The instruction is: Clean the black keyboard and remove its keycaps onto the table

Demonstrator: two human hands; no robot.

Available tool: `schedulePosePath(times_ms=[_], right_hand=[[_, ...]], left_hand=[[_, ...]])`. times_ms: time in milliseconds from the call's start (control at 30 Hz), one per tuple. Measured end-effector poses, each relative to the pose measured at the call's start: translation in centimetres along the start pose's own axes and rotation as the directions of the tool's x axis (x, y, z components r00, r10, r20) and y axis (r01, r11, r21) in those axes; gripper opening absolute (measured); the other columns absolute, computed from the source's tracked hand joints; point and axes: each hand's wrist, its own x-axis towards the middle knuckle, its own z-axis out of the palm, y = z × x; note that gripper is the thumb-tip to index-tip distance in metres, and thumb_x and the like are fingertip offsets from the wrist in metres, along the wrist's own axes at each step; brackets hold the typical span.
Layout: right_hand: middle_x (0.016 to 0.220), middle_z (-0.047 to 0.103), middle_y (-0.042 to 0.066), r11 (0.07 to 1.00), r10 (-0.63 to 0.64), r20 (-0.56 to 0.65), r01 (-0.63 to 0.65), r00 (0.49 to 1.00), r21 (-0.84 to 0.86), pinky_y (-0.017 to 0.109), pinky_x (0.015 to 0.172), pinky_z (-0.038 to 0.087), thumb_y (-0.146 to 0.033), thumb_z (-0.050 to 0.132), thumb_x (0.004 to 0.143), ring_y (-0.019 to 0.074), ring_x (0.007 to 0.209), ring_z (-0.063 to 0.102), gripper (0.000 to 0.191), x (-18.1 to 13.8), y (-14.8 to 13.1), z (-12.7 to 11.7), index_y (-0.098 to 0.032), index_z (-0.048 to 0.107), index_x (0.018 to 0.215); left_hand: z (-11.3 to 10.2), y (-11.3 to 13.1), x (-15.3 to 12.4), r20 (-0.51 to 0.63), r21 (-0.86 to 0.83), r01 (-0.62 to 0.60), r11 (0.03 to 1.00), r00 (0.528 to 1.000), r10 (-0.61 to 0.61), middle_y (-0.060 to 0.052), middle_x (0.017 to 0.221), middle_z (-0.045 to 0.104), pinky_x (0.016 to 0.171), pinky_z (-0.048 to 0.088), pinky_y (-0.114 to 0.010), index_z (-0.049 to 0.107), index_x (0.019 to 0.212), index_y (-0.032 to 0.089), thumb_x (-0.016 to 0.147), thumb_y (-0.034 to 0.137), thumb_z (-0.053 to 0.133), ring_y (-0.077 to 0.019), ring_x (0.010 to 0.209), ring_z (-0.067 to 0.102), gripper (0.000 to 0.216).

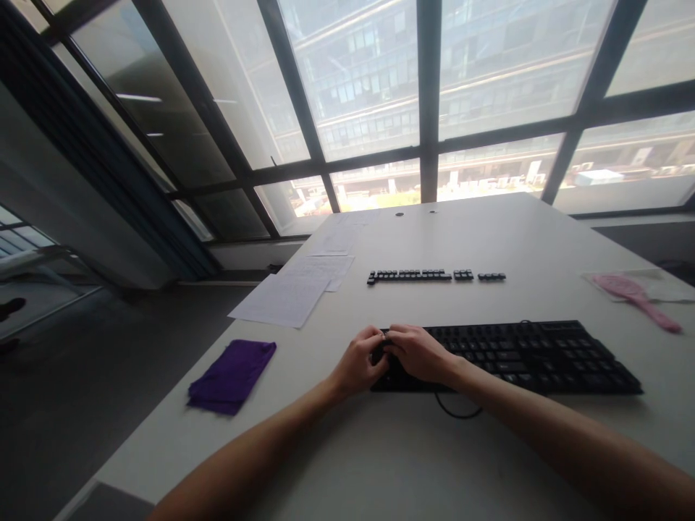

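Note:
A black computer keyboard (521, 358) lies on the white table, and both hands are over its left end. My left hand (358, 362) is closed at the keyboard's upper left corner, its fingertips bent down onto the keys. Right beside it, my right hand (418, 352) is closed too, with thumb and fingers drawn together so that the two hands' fingertips nearly meet. Whatever sits between the fingertips is too small and covered to make out. Beyond the keyboard, loose black keycaps (410, 276) are lined up in rows with gaps between groups.
A folded purple cloth (232, 376) lies at the left, with printed paper sheets (282, 298) behind it. At the right, a pink hairbrush (635, 293) rests partly on a clear bag. A black cable (459, 415) loops out at the keyboard's front edge. Large windows stand behind the table (337, 463).

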Motion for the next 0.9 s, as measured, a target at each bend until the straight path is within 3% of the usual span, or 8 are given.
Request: schedulePosePath(times_ms=[200, 367, 533, 700, 900], right_hand=[[0.068, 0.059, 0.0, 0.971, 0.165, -0.082, -0.147, 0.983, 0.187, 0.026, 0.063, 0.036, -0.022, 0.057, 0.092, 0.0143, 0.066, 0.052, 0.026, 0.4, 0.8, 0.0, -0.018, 0.055, 0.066], [0.063, 0.055, -0.002, 0.937, 0.247, -0.158, -0.194, 0.956, 0.29, 0.024, 0.06, 0.035, -0.02, 0.055, 0.09, 0.013, 0.063, 0.049, 0.023, 0.4, 0.8, -0.3, -0.017, 0.058, 0.067], [0.066, 0.057, -0.001, 0.951, 0.224, -0.238, -0.159, 0.945, 0.264, 0.025, 0.062, 0.035, -0.02, 0.055, 0.089, 0.0129, 0.065, 0.049, 0.023, 0.6, 0.3, -0.3, -0.017, 0.057, 0.066], [0.065, 0.059, -0.001, 0.927, 0.33, -0.275, -0.255, 0.903, 0.275, 0.025, 0.059, 0.034, -0.027, 0.051, 0.093, 0.0131, 0.061, 0.05, 0.024, 0.7, 0.3, -0.2, -0.018, 0.059, 0.072], [0.065, 0.06, -0.002, 0.887, 0.363, -0.202, -0.271, 0.91, 0.374, 0.024, 0.059, 0.037, -0.028, 0.051, 0.092, 0.0134, 0.062, 0.053, 0.023, 1.1, 1.1, -0.3, -0.018, 0.059, 0.074]], left_hand=[[0.2, -0.2, 0.6, -0.004, 0.015, 0.107, 0.994, 0.994, -0.107, -0.002, 0.084, 0.058, 0.07, 0.044, -0.027, 0.067, 0.083, 0.018, 0.083, 0.026, 0.07, -0.015, 0.076, 0.054, 0.009], [0.5, 0.1, 1.0, -0.051, -0.041, 0.108, 0.993, 0.993, -0.111, -0.002, 0.086, 0.061, 0.07, 0.045, -0.027, 0.069, 0.094, 0.02, 0.087, 0.025, 0.067, -0.0145, 0.075, 0.056, 0.009], [0.9, -0.2, 1.0, -0.139, -0.042, 0.068, 0.997, 0.988, -0.073, -0.001, 0.088, 0.064, 0.074, 0.047, -0.028, 0.068, 0.095, 0.021, 0.086, 0.02, 0.069, -0.0147, 0.078, 0.058, 0.01], [0.9, -1.4, 1.4, -0.239, -0.007, -0.003, 1.0, 0.971, 0.001, 0.0, 0.087, 0.065, 0.077, 0.048, -0.029, 0.061, 0.104, 0.021, 0.086, 0.028, 0.072, -0.0152, 0.079, 0.06, 0.022], [0.6, -2.1, 1.7, -0.161, 0.064, -0.14, 0.988, 0.976, 0.149, -0.003, 0.096, 0.063, 0.079, 0.048, -0.03, 0.062, 0.106, 0.022, 0.092, 0.03, 0.064, -0.016, 0.084, 0.059, 0.016]])
